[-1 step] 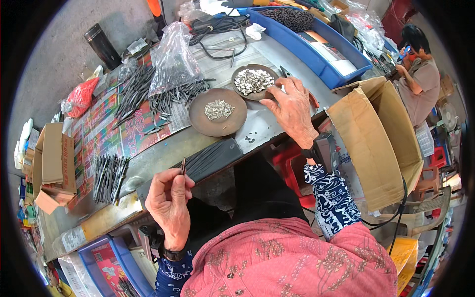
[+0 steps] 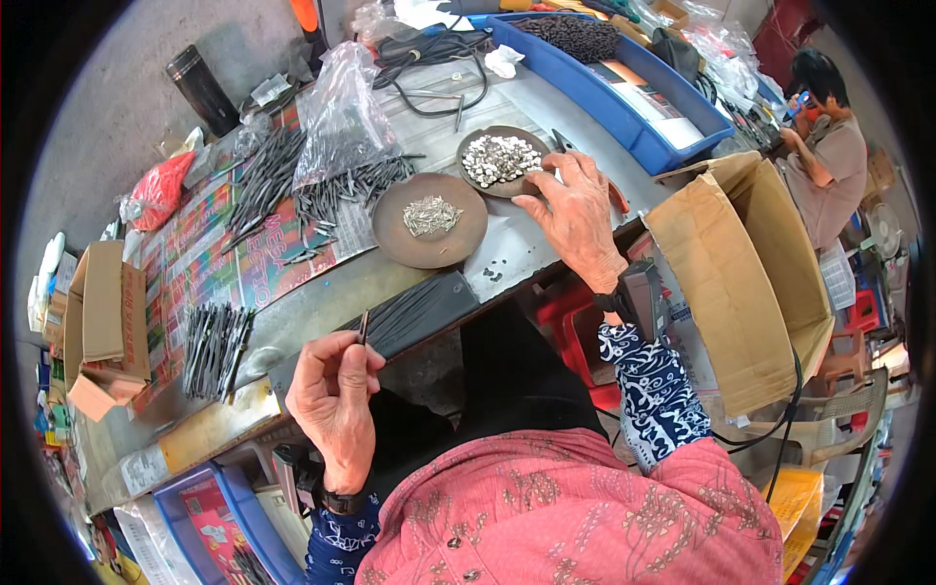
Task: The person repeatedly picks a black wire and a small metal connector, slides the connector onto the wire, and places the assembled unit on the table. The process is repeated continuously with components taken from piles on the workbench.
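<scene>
The right hand [image 2: 577,226] curls its fingers at the near-right rim of a round brown dish [image 2: 487,192] of small white-and-dark pieces [image 2: 499,160], grip unclear; near left, the left hand [image 2: 336,395] pinches a slim dark rod [image 2: 365,325], pointing far.

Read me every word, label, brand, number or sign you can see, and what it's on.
I don't copy out printed text; here is where it stands.
Brown carton at left: red print on its side.
Colourful sheet: large pink lettering.
Papers in the blue tray: too small to read.
White sheet at far right: too small to read.
</scene>
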The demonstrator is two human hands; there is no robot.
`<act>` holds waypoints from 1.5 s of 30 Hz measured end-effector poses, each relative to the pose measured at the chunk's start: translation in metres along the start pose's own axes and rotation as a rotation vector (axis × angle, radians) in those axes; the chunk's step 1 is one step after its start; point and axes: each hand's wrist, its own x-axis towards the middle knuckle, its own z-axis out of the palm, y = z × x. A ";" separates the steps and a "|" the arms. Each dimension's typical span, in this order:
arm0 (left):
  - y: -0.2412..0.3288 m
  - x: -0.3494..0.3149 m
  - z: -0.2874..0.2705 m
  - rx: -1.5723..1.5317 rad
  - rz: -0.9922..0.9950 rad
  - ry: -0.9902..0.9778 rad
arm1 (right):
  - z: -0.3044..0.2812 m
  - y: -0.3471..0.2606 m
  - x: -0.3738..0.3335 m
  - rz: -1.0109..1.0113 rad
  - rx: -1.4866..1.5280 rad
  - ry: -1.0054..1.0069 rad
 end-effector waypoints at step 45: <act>0.015 -0.030 0.002 -0.401 -0.120 -0.069 | -0.055 -0.168 -0.023 0.062 1.201 -0.172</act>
